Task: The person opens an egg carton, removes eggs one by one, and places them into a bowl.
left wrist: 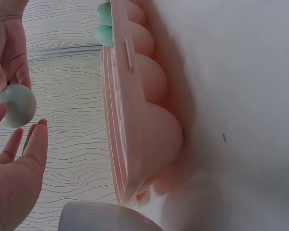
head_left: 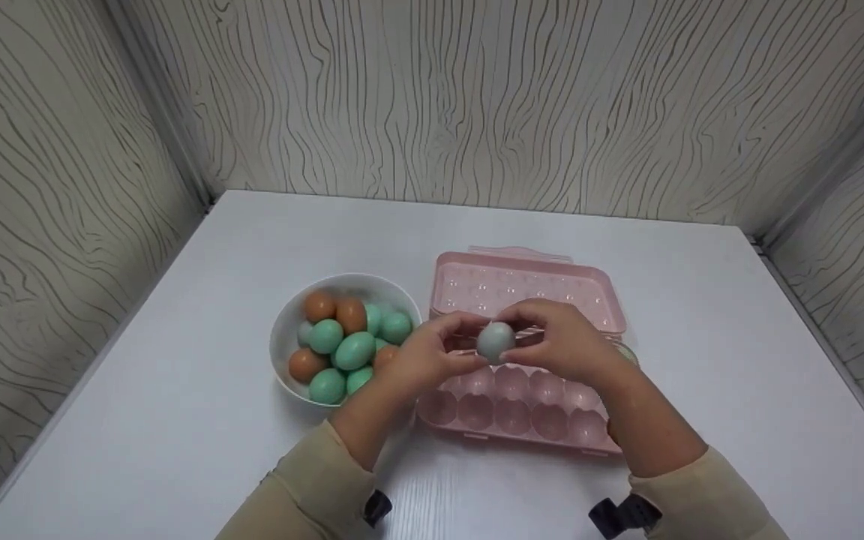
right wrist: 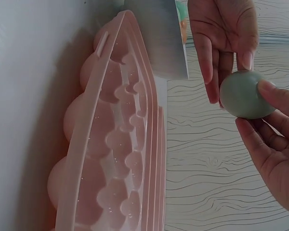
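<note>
A pale grey-green egg is held up between both hands, above the open pink egg carton. My right hand pinches it with thumb and fingers. From the other side comes my left hand; its thumb reaches the egg, while the other fingers stretch out around it with a gap in the left wrist view. The carton's near cups are bare on the left, and green eggs sit at its right end, mostly behind the right forearm in the head view.
Left of the carton stands a white bowl of green and brown eggs, its right side partly behind the left forearm. The carton's lid lies folded back. Wood-patterned panels enclose the white table.
</note>
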Available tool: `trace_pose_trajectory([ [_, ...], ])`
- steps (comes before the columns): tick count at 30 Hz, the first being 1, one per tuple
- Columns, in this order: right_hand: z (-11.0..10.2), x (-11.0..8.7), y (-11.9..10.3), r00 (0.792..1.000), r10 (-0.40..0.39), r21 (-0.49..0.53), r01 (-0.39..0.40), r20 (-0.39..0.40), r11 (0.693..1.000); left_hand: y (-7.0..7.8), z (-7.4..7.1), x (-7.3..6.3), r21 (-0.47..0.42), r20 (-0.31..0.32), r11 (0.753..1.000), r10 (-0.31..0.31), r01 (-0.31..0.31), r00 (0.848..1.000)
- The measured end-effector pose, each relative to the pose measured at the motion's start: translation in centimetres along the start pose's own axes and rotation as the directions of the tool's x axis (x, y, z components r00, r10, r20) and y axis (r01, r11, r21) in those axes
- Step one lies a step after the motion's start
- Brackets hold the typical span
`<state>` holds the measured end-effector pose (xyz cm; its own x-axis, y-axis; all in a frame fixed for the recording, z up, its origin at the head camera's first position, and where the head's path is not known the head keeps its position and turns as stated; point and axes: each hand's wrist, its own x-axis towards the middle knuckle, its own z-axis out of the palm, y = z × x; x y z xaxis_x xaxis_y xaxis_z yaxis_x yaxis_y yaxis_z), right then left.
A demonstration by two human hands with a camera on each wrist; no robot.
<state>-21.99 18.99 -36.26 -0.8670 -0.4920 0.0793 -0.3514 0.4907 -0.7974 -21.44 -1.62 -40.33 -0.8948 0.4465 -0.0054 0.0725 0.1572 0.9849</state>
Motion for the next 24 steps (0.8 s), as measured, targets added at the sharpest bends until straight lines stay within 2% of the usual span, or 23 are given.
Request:
trace_pose_trajectory([
  [8,0.7,0.3,-0.5,1.000,0.012,-0.010,-0.012,0.007,1.000,0.0,0.2,0.2,0.008,0.003,0.999,0.049,-0.049,0.999],
  [13,0.7,0.3,-0.5,1.000,0.010,-0.007,-0.010,0.015,1.000,0.1,0.0,0.1,0.029,-0.007,0.998,0.055,-0.055,0.998],
  [19,0.4,0.3,-0.5,1.000,-0.006,0.030,0.005,0.023,1.000,0.3,-0.8,-0.3,0.060,-0.013,0.997,0.044,-0.043,0.999],
  [24,-0.3,0.2,-0.2,1.000,0.012,0.028,-0.012,-0.014,1.000,0.4,-2.0,-0.5,0.053,-0.069,0.999,0.010,-0.006,0.998],
])
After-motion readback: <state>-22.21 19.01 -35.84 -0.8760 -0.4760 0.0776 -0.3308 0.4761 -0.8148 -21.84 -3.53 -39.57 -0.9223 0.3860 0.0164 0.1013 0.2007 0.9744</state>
